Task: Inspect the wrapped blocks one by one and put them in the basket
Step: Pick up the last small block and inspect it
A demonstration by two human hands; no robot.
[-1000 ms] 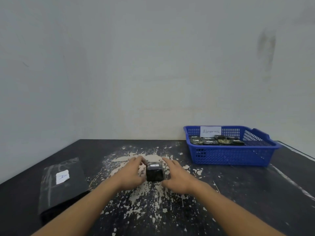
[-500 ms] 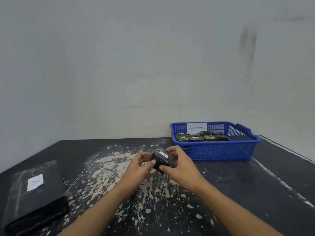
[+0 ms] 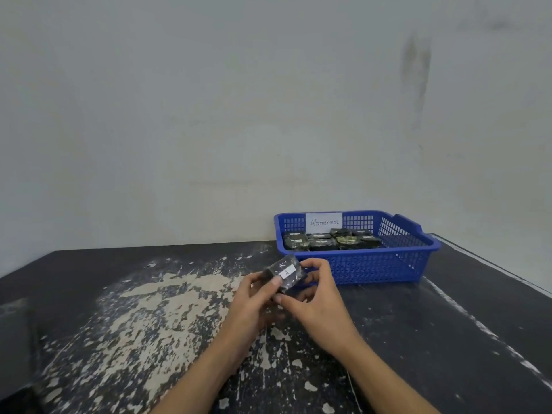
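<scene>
The wrapped block [image 3: 285, 273] was held up off the table between both hands. It was tilted, and its small white label [image 3: 288, 271] was turned up toward the camera. The label carried one letter that looked like an A.

The left hand [image 3: 254, 297] gripped the block from its left side. Its thumb lay on the near edge and its fingers were curled behind the block. The right hand [image 3: 321, 300] held the block from the other side, with its fingers curled over the far end and its thumb under the near lower corner. So both hands were closed around the same block, and their thumbs were close to each other.

Beyond the right hand and a little to its right stood the blue basket [image 3: 373, 265], near the fingers. I could not tell whether the fingers touched it. Other blocks [image 3: 324, 243] lay inside, in the part of the basket nearest the hands. Above them a paper sign [image 3: 324, 222] with the word "Abnormal" hung on the far wall of the basket.

Under both hands and to the left of the left hand spread the dark table [image 3: 149, 309], with pale worn patches. Behind everything rose a pale wall [image 3: 209, 115], with a dark smear [image 3: 415, 64] high above the basket.
</scene>
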